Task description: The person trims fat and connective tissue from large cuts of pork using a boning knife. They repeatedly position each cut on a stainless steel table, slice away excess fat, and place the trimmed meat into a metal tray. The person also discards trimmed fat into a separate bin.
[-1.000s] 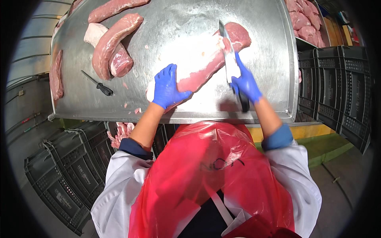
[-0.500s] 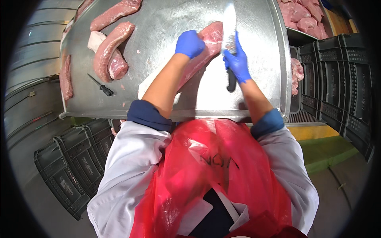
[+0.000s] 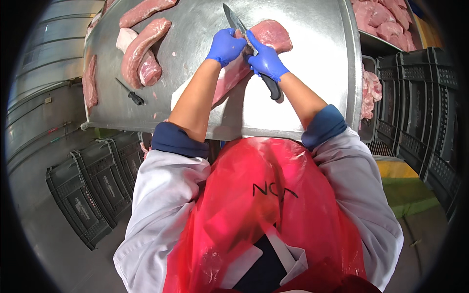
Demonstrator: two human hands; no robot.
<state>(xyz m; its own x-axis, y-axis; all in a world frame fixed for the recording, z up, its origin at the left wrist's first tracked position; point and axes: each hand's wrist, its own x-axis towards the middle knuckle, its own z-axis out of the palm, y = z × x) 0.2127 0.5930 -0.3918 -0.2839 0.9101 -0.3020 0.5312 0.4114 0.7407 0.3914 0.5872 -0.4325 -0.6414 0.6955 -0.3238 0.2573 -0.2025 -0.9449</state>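
A long piece of raw pork loin (image 3: 272, 36) lies slantwise on the metal table (image 3: 312, 73), its near end partly under my left forearm. My left hand (image 3: 227, 47), in a blue glove, is closed at the loin's left edge, with a bit of pink meat showing at its fingertips. My right hand (image 3: 266, 62), also gloved in blue, grips the black handle of a knife (image 3: 235, 19). The blade points far left, passing just beyond my left fingers. Part of the blade and the cut area are hidden by my hands.
Several pork pieces (image 3: 141, 51) lie at the table's left, near a black-handled sharpening steel (image 3: 131, 93). A tray of meat cuts (image 3: 386, 22) stands far right, above a bin of trimmings (image 3: 371, 93). Black crates stand at right (image 3: 415, 97) and lower left (image 3: 93, 190).
My right hand has moved left onto the loin, and the knife has swung from pointing away to pointing far left. My left hand stays at the meat's edge, slightly lower left.
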